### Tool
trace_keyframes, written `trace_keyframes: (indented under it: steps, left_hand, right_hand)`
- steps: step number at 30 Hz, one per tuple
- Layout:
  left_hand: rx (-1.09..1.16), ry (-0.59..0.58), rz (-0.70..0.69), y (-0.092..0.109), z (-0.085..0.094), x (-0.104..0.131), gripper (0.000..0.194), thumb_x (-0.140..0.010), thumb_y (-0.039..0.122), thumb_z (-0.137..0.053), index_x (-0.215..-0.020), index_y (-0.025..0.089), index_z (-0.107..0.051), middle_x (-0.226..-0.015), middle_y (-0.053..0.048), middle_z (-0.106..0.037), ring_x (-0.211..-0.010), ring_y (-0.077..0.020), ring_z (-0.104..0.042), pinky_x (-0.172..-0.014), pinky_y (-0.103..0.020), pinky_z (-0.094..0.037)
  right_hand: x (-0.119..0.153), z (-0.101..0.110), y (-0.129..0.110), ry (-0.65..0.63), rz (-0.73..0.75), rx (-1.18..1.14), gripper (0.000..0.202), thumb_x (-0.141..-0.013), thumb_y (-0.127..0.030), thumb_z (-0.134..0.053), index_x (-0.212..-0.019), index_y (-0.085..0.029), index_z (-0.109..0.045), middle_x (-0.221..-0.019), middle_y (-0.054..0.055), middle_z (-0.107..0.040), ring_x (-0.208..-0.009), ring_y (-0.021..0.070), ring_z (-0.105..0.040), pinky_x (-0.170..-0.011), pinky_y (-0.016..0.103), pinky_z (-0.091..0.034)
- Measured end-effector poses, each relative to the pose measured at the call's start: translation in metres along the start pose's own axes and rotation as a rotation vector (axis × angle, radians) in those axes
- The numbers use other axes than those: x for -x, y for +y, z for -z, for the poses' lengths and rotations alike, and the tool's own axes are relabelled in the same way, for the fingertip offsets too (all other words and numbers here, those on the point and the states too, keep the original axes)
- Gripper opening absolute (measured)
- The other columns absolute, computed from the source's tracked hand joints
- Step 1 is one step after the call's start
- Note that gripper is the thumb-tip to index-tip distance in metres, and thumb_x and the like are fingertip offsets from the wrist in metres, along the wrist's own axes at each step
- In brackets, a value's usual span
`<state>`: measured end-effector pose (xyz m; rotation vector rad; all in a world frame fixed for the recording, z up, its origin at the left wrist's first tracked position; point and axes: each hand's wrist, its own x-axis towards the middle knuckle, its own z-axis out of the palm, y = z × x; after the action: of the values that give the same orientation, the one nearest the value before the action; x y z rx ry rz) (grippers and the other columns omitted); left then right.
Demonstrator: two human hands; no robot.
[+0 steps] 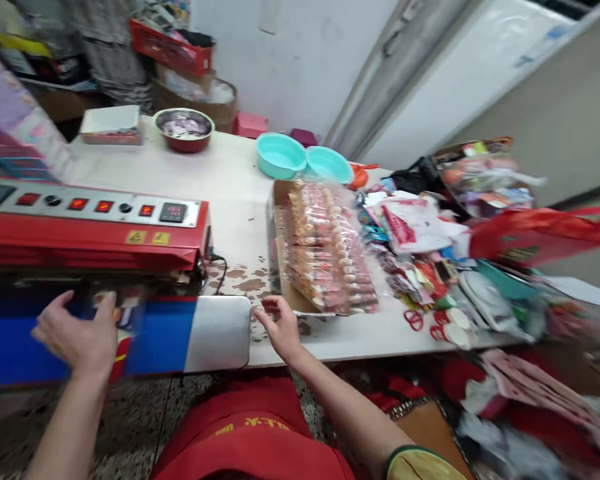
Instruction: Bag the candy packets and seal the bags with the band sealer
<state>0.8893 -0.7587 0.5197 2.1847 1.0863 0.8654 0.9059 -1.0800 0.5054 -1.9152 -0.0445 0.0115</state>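
Observation:
My left hand [80, 333] is over the blue belt [165, 333] of a red sealing machine [90, 233], its fingers apart. Right beside it, partly behind the thumb, a clear packet with red and yellow print [125, 327] lies on the belt, blurred. My right hand [280, 327] is near the right edge of the silver plate [219, 333] at the belt's end, with fingers spread and nothing in them. Just beyond that hand stands an open cardboard box [276, 247] filled with rows of clear-wrapped packets [325, 247].
Two turquoise basins [280, 155] and a red bowl [185, 133] stand at the back of the white table [230, 180]. Mixed packets and bags [415, 227] are heaped on the right, with red scissor handles [413, 320] near the front edge. A black cable [225, 270] hangs beside the machine.

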Motion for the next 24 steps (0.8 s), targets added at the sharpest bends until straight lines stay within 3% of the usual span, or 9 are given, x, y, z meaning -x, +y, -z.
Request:
trace_keyframes:
  steps: [2,5,6,8,10,13,16,20,24]
  left_hand:
    - [0.069,-0.066,-0.435,0.026,-0.009,0.038,0.058,-0.075,0.038,-0.068,-0.129,0.031,-0.047,-0.128,-0.007,-0.057,-0.123,-0.0317,-0.049,-0.103,-0.054,-0.04]
    - [0.263,-0.574,-0.996,0.092,-0.045,0.117,0.046,-0.085,0.025,-0.056,-0.13,0.024,-0.046,-0.126,-0.01,-0.058,-0.119,-0.0242,-0.054,-0.102,-0.042,-0.045]
    - [0.246,-0.687,-1.134,0.117,-0.061,0.144,0.045,-0.085,0.019,-0.054,-0.129,0.023,-0.047,-0.13,-0.011,-0.055,-0.123,-0.0247,-0.05,-0.103,-0.042,-0.043]
    - [0.141,-0.841,-1.32,0.161,-0.095,0.189,0.054,-0.081,0.011,-0.054,-0.132,0.026,-0.047,-0.146,-0.011,-0.04,-0.136,-0.0288,-0.036,-0.105,-0.045,-0.04]
    - [0.125,-0.913,-1.516,0.192,-0.124,0.219,0.059,-0.079,0.011,-0.056,-0.135,0.029,-0.046,-0.154,-0.011,-0.028,-0.141,-0.0351,-0.023,-0.108,-0.057,-0.032]
    - [0.193,-0.936,-1.701,0.214,-0.154,0.24,0.051,-0.084,0.023,-0.054,-0.135,0.03,-0.047,-0.157,-0.01,-0.022,-0.143,-0.039,-0.015,-0.108,-0.069,-0.017]
    - [0.234,-0.889,-1.65,0.217,-0.172,0.242,0.05,-0.088,0.026,-0.049,-0.137,0.033,-0.046,-0.158,-0.008,-0.02,-0.144,-0.0379,-0.011,-0.11,-0.07,-0.009]
    - [0.187,-0.825,-1.194,0.224,-0.199,0.222,0.068,-0.082,0.02,-0.056,-0.145,0.032,-0.033,-0.158,-0.012,-0.014,-0.144,-0.0409,-0.006,-0.109,-0.069,-0.012]
    - [0.3,-1.095,-0.939,0.241,-0.229,0.19,0.072,-0.084,0.024,-0.053,-0.149,0.023,-0.022,-0.153,-0.016,-0.027,-0.141,-0.0305,-0.027,-0.11,-0.049,-0.032]
  right_hand:
    - [0.024,0.039,0.016,0.135,-0.06,0.073,0.023,-0.081,-0.039,-0.065,-0.094,-0.021,-0.061,-0.092,0.006,-0.065,-0.087,0.02,-0.062,-0.081,0.034,-0.052]
    - [0.05,0.082,0.033,0.331,-0.173,0.073,0.026,-0.079,-0.041,-0.065,-0.092,-0.019,-0.061,-0.091,0.007,-0.065,-0.085,0.0209,-0.062,-0.078,0.035,-0.053]
    - [0.056,0.092,0.036,0.385,-0.203,0.059,0.027,-0.078,-0.042,-0.066,-0.092,-0.019,-0.061,-0.09,0.007,-0.065,-0.085,0.0212,-0.063,-0.077,0.035,-0.054]
    - [0.063,0.108,0.039,0.475,-0.246,0.031,0.029,-0.077,-0.043,-0.066,-0.091,-0.019,-0.061,-0.091,0.007,-0.065,-0.086,0.0219,-0.063,-0.077,0.035,-0.054]
    - [0.066,0.121,0.04,0.54,-0.271,0.012,0.03,-0.076,-0.044,-0.067,-0.092,-0.019,-0.061,-0.093,0.008,-0.066,-0.088,0.0229,-0.063,-0.078,0.036,-0.054]
    - [0.062,0.136,0.043,0.585,-0.285,-0.006,0.031,-0.076,-0.045,-0.067,-0.092,-0.019,-0.061,-0.094,0.01,-0.066,-0.088,0.0249,-0.064,-0.079,0.038,-0.054]
    - [0.052,0.144,0.046,0.565,-0.278,-0.044,0.031,-0.076,-0.044,-0.067,-0.094,-0.02,-0.06,-0.098,0.01,-0.065,-0.089,0.0267,-0.065,-0.084,0.042,-0.054]
    - [0.02,0.138,0.049,0.512,-0.221,-0.178,0.039,-0.075,-0.038,-0.068,-0.108,-0.022,-0.057,-0.113,0.012,-0.061,-0.105,0.028,-0.062,-0.094,0.044,-0.05]
    - [-0.041,0.122,0.068,0.476,-0.257,-0.32,0.076,-0.063,-0.032,-0.072,-0.132,-0.022,-0.042,-0.137,0.016,-0.047,-0.123,0.0316,-0.05,-0.095,0.046,-0.049]
